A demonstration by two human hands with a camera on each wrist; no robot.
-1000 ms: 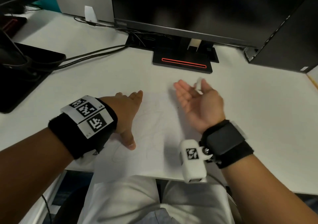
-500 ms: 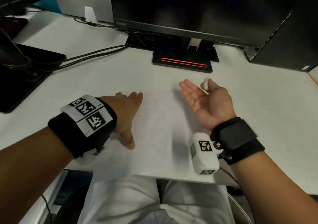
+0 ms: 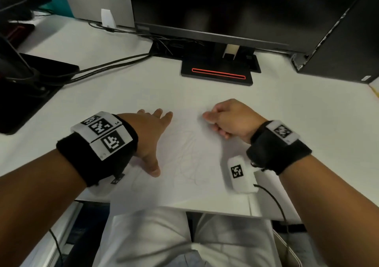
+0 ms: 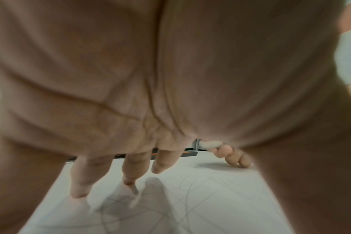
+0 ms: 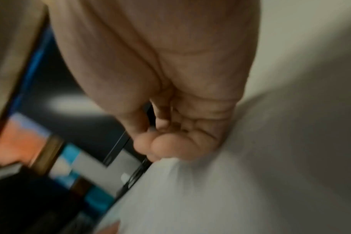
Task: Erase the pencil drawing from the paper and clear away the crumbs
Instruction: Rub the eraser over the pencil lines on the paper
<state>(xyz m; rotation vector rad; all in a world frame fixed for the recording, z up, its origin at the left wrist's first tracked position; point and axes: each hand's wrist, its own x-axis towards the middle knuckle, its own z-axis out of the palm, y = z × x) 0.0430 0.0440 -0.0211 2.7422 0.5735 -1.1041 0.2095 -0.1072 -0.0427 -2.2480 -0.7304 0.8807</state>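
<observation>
Pressing flat with fingers spread, the left hand (image 3: 150, 137) pins the paper (image 3: 190, 176) at the desk's near edge, faint pencil drawing (image 3: 188, 164) still visible. Beyond it, the right hand (image 3: 229, 121) curls around a white eraser (image 4: 210, 144) at the far corner. Erasing seems underway; next comes firm rubbing over remaining lines

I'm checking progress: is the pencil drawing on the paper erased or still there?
Still there. Faint pencil lines cross the paper between the left hand and right hand.
</observation>
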